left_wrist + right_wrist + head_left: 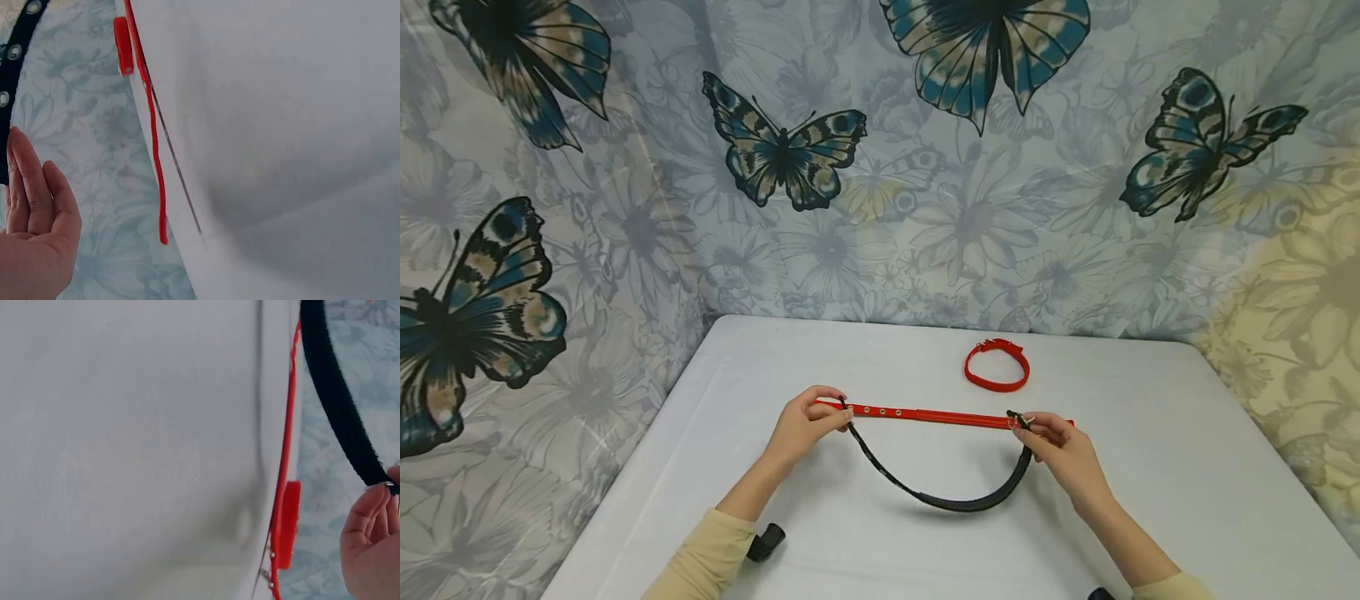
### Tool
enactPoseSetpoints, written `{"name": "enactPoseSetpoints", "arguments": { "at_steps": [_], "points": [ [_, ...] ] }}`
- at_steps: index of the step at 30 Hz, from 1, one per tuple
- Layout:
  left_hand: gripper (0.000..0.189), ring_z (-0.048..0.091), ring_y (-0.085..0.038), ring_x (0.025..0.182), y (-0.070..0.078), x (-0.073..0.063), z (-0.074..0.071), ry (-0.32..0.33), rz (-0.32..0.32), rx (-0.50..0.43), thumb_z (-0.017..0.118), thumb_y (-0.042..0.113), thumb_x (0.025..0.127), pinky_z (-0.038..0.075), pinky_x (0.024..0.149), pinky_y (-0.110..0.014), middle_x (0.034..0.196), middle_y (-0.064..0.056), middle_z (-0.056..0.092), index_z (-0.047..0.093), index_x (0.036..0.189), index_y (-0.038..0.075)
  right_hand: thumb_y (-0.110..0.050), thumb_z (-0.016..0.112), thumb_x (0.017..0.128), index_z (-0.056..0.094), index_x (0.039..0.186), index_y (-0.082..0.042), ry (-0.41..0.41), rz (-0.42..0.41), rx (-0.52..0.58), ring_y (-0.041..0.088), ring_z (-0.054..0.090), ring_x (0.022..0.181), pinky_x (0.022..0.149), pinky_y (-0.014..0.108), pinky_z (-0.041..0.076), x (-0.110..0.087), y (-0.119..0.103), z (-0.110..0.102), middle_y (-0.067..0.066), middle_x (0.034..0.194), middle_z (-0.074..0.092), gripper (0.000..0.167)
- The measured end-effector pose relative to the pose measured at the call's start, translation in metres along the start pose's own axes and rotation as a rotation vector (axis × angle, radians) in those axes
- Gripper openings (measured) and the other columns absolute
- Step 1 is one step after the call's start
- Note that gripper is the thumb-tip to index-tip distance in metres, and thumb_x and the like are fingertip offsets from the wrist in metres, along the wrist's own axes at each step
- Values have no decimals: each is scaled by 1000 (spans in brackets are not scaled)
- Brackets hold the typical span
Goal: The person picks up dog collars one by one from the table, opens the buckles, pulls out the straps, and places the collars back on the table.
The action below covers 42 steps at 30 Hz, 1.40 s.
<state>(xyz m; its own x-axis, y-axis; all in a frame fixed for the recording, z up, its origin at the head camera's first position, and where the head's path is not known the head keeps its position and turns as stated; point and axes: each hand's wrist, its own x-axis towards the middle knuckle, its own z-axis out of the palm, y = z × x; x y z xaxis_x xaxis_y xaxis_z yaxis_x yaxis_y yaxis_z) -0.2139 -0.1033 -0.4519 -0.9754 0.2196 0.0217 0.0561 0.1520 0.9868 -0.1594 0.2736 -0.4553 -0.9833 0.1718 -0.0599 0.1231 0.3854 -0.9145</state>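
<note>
A black collar point(962, 505) hangs in a downward curve between my two hands. My left hand point(797, 429) pinches its narrow end, where metal eyelets show on the black collar point(14, 53) in the left wrist view. At the other end, my right hand point(1067, 458) grips the collar beside its metal buckle point(1018, 420); the fingers partly cover that buckle. Behind the black collar, a red collar point(955, 417) lies stretched out on the table, eyelets toward the left. Both hands overlap its ends in the head view.
Farther back on the white table point(865, 358) lies a second red collar point(997, 387), fastened into a loop. A butterfly-patterned cloth point(865, 250) hangs behind the table. A black device point(766, 542) sits at my left wrist.
</note>
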Motion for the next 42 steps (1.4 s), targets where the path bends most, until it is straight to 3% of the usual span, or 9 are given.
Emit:
{"name": "enactPoseSetpoints", "arguments": {
  "at_steps": [5, 9, 17, 21, 25, 30, 33, 38, 42],
  "points": [
    [34, 65, -18, 86, -4, 1, -10, 35, -7, -10, 76, 13, 85, 45, 83, -34, 85, -6, 73, 59, 113, 4, -20, 67, 94, 50, 120, 3, 33, -30, 45, 9, 59, 74, 69, 24, 53, -1, 6, -11, -3, 94, 65, 38],
    [32, 65, -18, 86, -8, -1, -16, 25, -20, 23, 78, 14, 83, 46, 80, -33, 87, -5, 73, 58, 106, 5, -15, 65, 95, 48, 115, 3, 63, -42, 48, 10, 60, 72, 69, 23, 54, -2, 11, -18, -4, 92, 66, 32],
    [29, 67, -17, 84, -15, -5, -22, -35, 26, 186, 81, 14, 79, 50, 81, -32, 86, -2, 70, 60, 98, 8, -6, 65, 92, 47, 118, 2, 29, -131, -50, 10, 64, 73, 65, 24, 55, -6, 30, -26, 15, 100, 67, 32],
    [23, 67, -16, 88, -21, -6, -25, -75, 133, 362, 80, 14, 81, 52, 83, -35, 92, 1, 70, 66, 99, 10, -5, 70, 88, 56, 115, -3, 39, -198, -232, 6, 57, 71, 63, 22, 48, -9, 38, -32, 9, 96, 67, 30],
    [21, 66, -13, 88, -24, -6, -27, -139, 248, 565, 78, 14, 83, 52, 82, -36, 95, 4, 71, 73, 102, 9, -5, 73, 84, 63, 108, -6, 33, -254, -455, 10, 58, 80, 66, 24, 47, -11, 42, -36, 3, 96, 68, 26],
    [17, 64, -11, 85, -25, -9, -27, -161, 293, 843, 79, 19, 82, 51, 76, -34, 91, 8, 72, 77, 98, 15, -5, 75, 79, 68, 93, -11, 23, -320, -666, 25, 61, 86, 67, 39, 51, -16, 43, -41, 4, 95, 68, 17],
    [16, 65, -12, 85, -25, -10, -26, -168, 319, 985, 80, 22, 80, 51, 74, -32, 90, 8, 72, 78, 96, 17, -7, 80, 74, 69, 82, -17, 49, -420, -805, 28, 58, 89, 67, 44, 50, -18, 41, -42, 2, 93, 66, 16],
    [11, 62, -12, 75, -27, -10, -23, -206, 482, 1134, 82, 22, 78, 48, 63, -28, 79, 8, 67, 78, 86, 16, -4, 88, 62, 64, 68, -17, 145, -658, -970, 22, 52, 78, 60, 37, 46, -21, 39, -38, -2, 79, 61, 28],
    [6, 55, -12, 71, -30, -11, -20, -235, 530, 1169, 82, 19, 77, 44, 58, -25, 75, 7, 61, 77, 80, 17, 4, 84, 65, 59, 71, -10, 116, -695, -1020, 18, 48, 69, 54, 31, 46, -24, 37, -34, -2, 71, 52, 29]
  ]
}}
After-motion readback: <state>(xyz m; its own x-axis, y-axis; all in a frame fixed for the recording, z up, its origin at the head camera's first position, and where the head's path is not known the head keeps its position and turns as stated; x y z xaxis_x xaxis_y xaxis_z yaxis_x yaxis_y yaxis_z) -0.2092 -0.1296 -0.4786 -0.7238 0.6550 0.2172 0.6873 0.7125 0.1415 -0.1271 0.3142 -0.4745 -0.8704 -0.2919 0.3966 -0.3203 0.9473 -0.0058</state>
